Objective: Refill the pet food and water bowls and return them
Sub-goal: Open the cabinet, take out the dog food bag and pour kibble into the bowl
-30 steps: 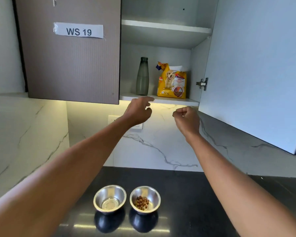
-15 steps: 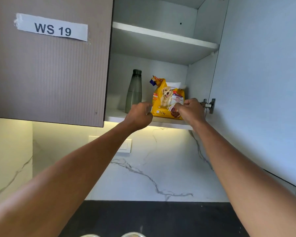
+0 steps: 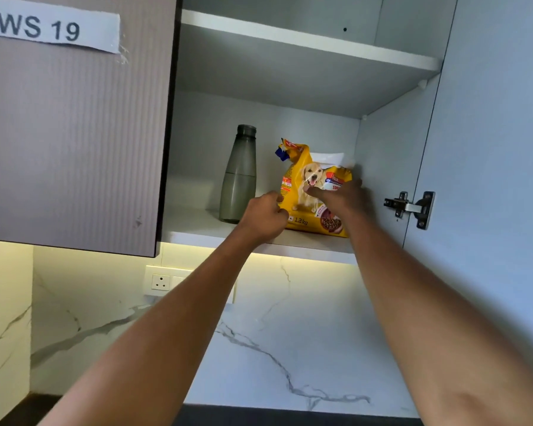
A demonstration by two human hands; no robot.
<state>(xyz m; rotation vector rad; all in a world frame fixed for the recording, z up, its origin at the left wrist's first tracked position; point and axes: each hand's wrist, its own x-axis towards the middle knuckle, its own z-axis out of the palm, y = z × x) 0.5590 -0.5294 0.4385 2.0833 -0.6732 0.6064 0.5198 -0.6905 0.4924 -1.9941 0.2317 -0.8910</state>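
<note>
A yellow pet food bag (image 3: 308, 192) with a dog picture stands on the lower shelf (image 3: 197, 232) of an open wall cabinet. My left hand (image 3: 263, 215) grips the bag's lower left edge. My right hand (image 3: 340, 196) is closed on the bag's right side, thumb across its front. To the left of the bag stands a grey translucent water bottle (image 3: 239, 176), partly filled and untouched. The two bowls are out of view below the frame.
The left cabinet door (image 3: 74, 133), labelled WS 19, is closed. The right door (image 3: 490, 149) stands open on its hinge (image 3: 411, 207). An upper shelf (image 3: 305, 41) sits above. A wall socket (image 3: 160, 281) is set in the marble backsplash below.
Both hands rose from below the shelf and closed on the food bag. My view tilted upward, so the bowls on the counter dropped out of sight.
</note>
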